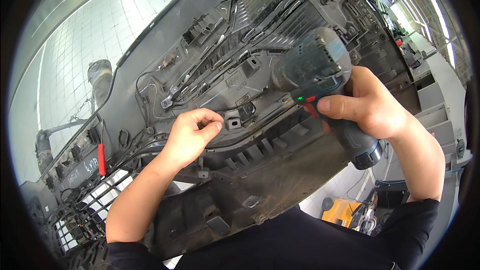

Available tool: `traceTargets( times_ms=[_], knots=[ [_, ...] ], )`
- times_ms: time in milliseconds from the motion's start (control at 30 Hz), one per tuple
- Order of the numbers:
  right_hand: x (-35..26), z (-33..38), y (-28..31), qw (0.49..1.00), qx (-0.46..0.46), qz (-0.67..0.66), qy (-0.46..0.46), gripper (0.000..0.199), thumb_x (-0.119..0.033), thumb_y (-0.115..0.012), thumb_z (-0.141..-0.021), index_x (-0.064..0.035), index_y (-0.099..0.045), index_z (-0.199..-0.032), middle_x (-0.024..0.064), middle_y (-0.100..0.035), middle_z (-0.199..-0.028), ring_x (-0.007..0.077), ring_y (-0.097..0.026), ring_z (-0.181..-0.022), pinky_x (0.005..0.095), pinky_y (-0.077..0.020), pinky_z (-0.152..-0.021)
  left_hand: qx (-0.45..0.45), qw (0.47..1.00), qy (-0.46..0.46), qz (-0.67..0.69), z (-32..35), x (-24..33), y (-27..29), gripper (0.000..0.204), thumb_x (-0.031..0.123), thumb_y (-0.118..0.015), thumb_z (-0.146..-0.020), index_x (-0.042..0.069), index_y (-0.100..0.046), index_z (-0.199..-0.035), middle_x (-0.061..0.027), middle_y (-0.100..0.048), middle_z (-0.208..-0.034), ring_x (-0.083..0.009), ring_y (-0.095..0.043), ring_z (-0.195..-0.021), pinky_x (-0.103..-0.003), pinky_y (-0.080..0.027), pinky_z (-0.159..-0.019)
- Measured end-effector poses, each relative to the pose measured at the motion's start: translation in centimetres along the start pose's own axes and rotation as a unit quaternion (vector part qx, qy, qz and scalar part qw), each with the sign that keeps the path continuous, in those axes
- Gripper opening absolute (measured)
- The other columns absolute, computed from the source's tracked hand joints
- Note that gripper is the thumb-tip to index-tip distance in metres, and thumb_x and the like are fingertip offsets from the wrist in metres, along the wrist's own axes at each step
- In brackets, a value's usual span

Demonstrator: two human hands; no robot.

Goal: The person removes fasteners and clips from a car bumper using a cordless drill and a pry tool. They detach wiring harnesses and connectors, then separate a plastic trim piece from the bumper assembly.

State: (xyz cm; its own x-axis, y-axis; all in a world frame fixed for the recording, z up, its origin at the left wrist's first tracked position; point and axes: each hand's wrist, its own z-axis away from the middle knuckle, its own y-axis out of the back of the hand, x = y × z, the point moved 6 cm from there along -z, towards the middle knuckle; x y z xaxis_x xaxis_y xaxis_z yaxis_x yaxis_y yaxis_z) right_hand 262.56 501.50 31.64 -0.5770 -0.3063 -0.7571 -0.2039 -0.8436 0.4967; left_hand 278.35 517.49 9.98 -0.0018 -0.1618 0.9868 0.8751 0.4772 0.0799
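Grey open-fronted compartments (440, 101) stand at 3 o'clock, their contents too small to tell. Across the centre spreads a large black moulded panel (280, 182). Over it, at 2 o'clock, is a dark cordless driver (312, 67), the right hand (367, 104) wrapped round its grip. Toward 8 o'clock, the left hand (192, 135) has fingers curled near the thumb; I cannot tell whether they pinch anything. White tiled floor (90, 30) shows at 10 o'clock, a yellow machine (340, 211) between 4 and 5.
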Motion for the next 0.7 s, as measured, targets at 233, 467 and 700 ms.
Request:
traceTargets(
  times_ms=[233, 467, 700],
  knots=[
    [-0.3, -1.2, -1.0, 0.999, -0.03, 0.021, 0.001, 0.028, -0.013, -0.072, -0.09, 0.0068, -0.064, -0.108, 0.0066, -0.067, -0.083, 0.015, -0.065, -0.072, 0.0312, -0.0528, -0.067, 0.007, 1.0, 0.014, -0.011, 0.3, 0.2, 1.0, 0.012, 0.008, -0.068, -0.093, -0.001, -0.071, -0.101, -0.0009, -0.07, -0.088, -0.007, -0.059, -0.081, -0.024, -0.048, -0.074],
    [-0.9, -1.1, -1.2, 1.0, 0.0, 0.022, 0.015, 0.034, -0.015, -0.073, -0.088, 0.0074, -0.062, -0.111, 0.0099, -0.068, -0.088, 0.0167, -0.065, -0.074, 0.0313, -0.0534, -0.068, 0.048, 0.997, 0.055, 0.04, 2.0, -0.2, 4.1, 0.013, 0.011, -0.069, -0.095, 0.001, -0.07, -0.102, 0.0034, -0.06, -0.075, -0.0033, -0.044, -0.059, -0.021, -0.034, -0.051],
    [-1.4, -1.1, 0.0, 0.999, 0.03, 0.029, 0.032, 0.042, -0.018, -0.075, -0.087, 0.0082, -0.058, -0.116, 0.0118, -0.069, -0.092, 0.0177, -0.067, -0.072, 0.0317, -0.0553, -0.067, 0.085, 0.991, 0.081, 0.058, 3.0, -1.3, 6.2, 0.015, 0.013, -0.07, -0.094, 0.0, -0.069, -0.102, 0.0037, -0.058, -0.072, -0.0035, -0.042, -0.058, -0.021, -0.033, -0.05]
  ],
)
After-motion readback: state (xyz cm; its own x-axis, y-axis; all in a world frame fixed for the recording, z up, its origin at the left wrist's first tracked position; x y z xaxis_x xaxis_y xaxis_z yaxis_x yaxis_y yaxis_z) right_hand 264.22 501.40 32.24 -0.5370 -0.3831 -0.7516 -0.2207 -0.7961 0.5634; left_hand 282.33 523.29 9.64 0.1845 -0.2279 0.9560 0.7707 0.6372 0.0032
